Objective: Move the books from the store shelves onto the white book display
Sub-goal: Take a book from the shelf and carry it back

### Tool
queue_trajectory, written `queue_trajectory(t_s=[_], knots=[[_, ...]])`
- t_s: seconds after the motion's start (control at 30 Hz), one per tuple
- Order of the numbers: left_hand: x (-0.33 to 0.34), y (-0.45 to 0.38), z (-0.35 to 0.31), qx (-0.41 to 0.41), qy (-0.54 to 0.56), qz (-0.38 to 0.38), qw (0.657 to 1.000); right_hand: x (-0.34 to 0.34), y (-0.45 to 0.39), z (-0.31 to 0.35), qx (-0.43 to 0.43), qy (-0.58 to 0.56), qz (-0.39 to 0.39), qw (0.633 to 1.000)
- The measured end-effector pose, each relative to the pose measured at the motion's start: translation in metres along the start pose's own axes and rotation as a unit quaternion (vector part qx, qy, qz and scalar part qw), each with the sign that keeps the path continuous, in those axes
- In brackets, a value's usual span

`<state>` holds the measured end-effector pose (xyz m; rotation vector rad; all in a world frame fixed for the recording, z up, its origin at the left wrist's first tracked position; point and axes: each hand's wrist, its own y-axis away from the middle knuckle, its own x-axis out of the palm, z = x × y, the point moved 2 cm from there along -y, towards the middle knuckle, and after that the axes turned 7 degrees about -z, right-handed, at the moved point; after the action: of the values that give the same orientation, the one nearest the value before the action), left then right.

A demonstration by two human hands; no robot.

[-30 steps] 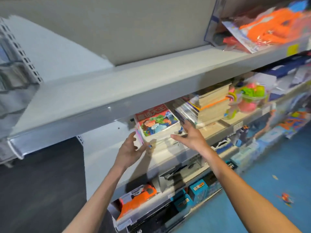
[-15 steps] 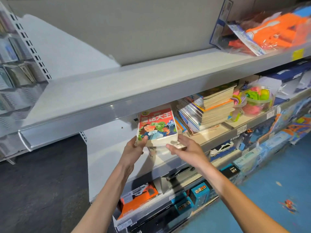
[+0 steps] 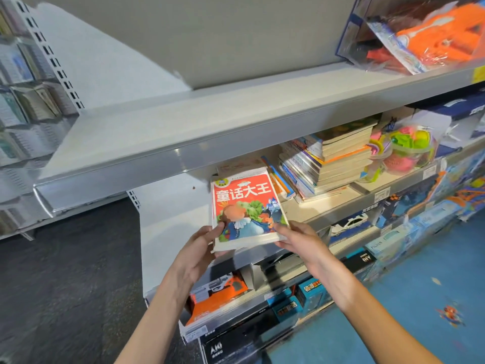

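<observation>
At the near edge of the middle shelf (image 3: 341,214), the left hand (image 3: 199,248) and right hand (image 3: 296,240) are gripping the near corners of a red book (image 3: 244,206) (thumbs on the cover, fingers hidden below). Its long side is pointing away from the person. More books (image 3: 330,164) are lying far right, nearer the right hand.

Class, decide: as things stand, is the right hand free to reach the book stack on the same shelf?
Probably not yet: the right hand grips the red book together with the left hand. The path to the stack itself looks open.
</observation>
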<state>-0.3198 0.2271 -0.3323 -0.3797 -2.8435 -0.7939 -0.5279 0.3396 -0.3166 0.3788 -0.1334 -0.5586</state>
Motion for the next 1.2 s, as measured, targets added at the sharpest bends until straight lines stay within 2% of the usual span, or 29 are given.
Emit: queue_trajectory(t_s=[0.17,0.23,0.33,0.43,0.63,0.77,0.9,1.2], knots=[[-0.031,0.046,0.036,0.029,-0.01,0.031,0.999,-0.004,0.015,-0.038,0.024,0.007,0.099,0.995],[-0.041,0.059,0.052,0.027,0.002,0.025,0.999,0.005,0.015,-0.054,-0.005,0.035,0.109,0.993],[-0.064,0.08,0.064,0.049,-0.019,-0.018,0.998,0.023,0.024,-0.076,-0.072,0.074,0.128,0.986],[-0.094,0.102,0.068,0.074,-0.06,-0.061,0.994,0.048,0.039,-0.096,-0.061,0.054,0.166,0.983],[-0.163,0.139,0.082,0.084,-0.01,-0.133,0.987,0.112,0.07,-0.11,-0.053,0.07,0.218,0.972],[-0.222,0.155,0.088,0.091,0.026,-0.161,0.983,0.173,0.085,-0.118,-0.048,0.102,0.25,0.962],[-0.3,0.16,0.08,0.108,0.037,-0.199,0.973,0.254,0.102,-0.127,-0.03,0.136,0.251,0.958],[-0.487,0.171,0.031,0.138,0.051,-0.256,0.955,0.452,0.137,-0.138,-0.03,0.146,0.284,0.947]])
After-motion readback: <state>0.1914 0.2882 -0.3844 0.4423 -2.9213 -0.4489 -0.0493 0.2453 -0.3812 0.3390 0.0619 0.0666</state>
